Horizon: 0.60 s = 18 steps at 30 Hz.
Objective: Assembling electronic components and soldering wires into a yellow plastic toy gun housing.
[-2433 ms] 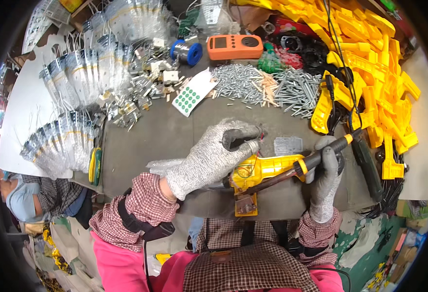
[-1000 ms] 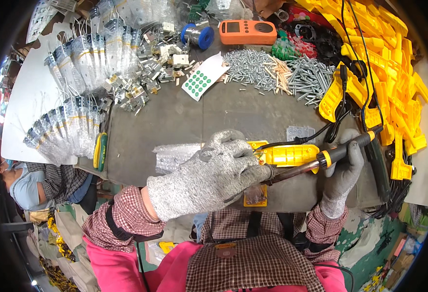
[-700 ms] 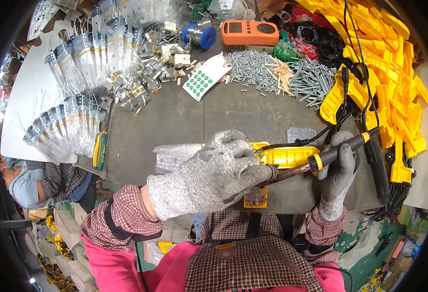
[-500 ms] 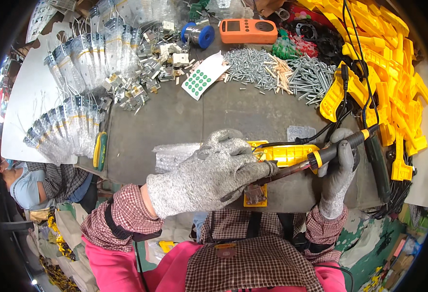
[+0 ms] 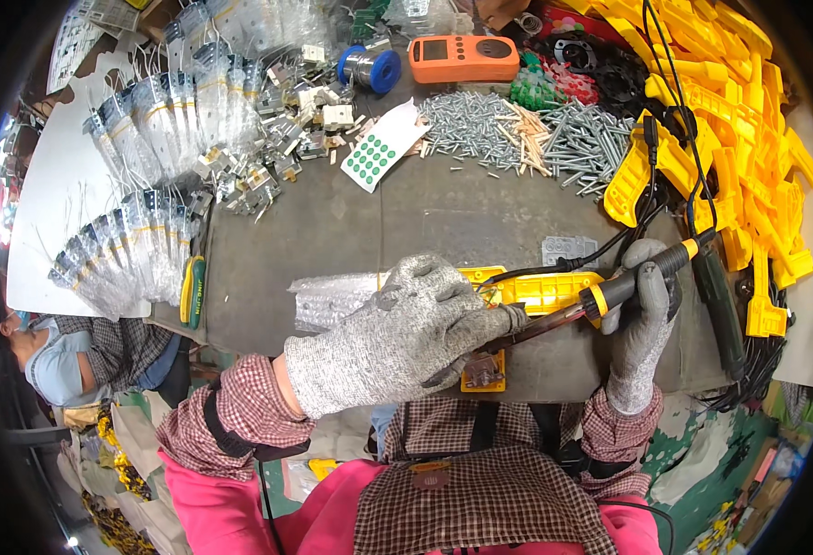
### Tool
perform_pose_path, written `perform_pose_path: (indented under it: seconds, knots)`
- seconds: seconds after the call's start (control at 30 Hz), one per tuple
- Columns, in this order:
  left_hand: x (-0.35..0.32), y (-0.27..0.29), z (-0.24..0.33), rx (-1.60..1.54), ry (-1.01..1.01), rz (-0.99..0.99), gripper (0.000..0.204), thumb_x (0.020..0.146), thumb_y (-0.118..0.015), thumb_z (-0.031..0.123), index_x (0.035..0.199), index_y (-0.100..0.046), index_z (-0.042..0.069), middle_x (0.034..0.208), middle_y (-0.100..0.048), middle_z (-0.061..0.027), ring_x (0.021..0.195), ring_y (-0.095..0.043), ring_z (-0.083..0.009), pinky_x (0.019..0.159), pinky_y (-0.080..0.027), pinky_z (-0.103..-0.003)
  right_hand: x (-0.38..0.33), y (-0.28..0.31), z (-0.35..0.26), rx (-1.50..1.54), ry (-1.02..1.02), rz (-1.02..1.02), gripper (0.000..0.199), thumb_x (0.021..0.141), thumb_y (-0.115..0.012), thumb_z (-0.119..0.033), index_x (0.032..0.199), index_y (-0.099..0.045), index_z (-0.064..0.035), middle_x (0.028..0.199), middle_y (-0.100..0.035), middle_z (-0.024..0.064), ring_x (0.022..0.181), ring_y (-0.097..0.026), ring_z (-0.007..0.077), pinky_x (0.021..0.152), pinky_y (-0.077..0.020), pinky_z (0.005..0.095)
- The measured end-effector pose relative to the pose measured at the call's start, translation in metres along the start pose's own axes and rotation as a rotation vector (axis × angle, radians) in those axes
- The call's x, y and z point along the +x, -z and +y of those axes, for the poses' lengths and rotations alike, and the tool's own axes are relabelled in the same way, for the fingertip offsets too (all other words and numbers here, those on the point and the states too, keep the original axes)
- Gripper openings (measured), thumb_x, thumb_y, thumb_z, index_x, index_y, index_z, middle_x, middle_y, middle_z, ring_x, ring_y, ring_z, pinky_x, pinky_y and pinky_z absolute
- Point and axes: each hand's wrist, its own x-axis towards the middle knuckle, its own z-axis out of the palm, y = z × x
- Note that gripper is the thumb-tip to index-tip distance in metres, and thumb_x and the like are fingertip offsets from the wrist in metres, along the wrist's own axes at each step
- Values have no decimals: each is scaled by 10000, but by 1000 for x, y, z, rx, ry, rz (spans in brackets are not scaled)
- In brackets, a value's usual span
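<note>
At 3 o'clock from mid-view, just past the left fingertips: yellow plastic housing half (image 5: 554, 291), open side up on the dark surface (image 5: 286, 240). Black cable (image 5: 568, 265) crosses its far edge, running off toward 2.

Right hand (image 5: 642, 319), gloved, further out at 3, wrapped around the handle of a soldering iron (image 5: 619, 289); shaft slopes down toward 8. Left hand (image 5: 406, 342), gloved, at 6, over the housing's near end, fingers bunched. Can't tell what, if anything, it pinches; iron tip hidden there too.

Small yellow plate with a brownish part (image 5: 483, 372) sits just below those fingers; whether it joins the housing is covered.

Risks, my read:
- Burnt glove or fingertip: if the iron's hot, shaft runs right at the left fingers.
- Melted housing edge: shaft angle is low over the plastic, small wrist dip would do it.
- Disturbed joint: a tug on the cable could shift the work.
- Scorched bubble wrap (image 5: 332, 301), lying at 9, if the tip swings wide.
</note>
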Motion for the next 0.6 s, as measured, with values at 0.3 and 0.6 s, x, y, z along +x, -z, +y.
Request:
perform_pose_path:
  seconds: [0.3, 0.6]
  knots:
    - [-1, -2, 1, 51, -28, -19, 590, 656, -764, 184, 1233, -655, 126, 930, -637, -64, 961, -589, -324, 910, -437, -480, -1, 1, -6, 54, -6, -25, 303, 943, -585, -308, 1027, -553, -18, 694, -613, 85, 447, -486, 81, 417, -361, 209]
    - [2, 6, 5, 48, -1, -77, 639, 653, -767, 190, 1280, -653, 138, 925, -638, -56, 949, -583, -319, 891, -431, -486, -3, 2, -6, 8, -26, 0, 281, 953, -576, -310, 1025, -555, -40, 654, -589, 70, 442, -472, 73, 409, -347, 205]
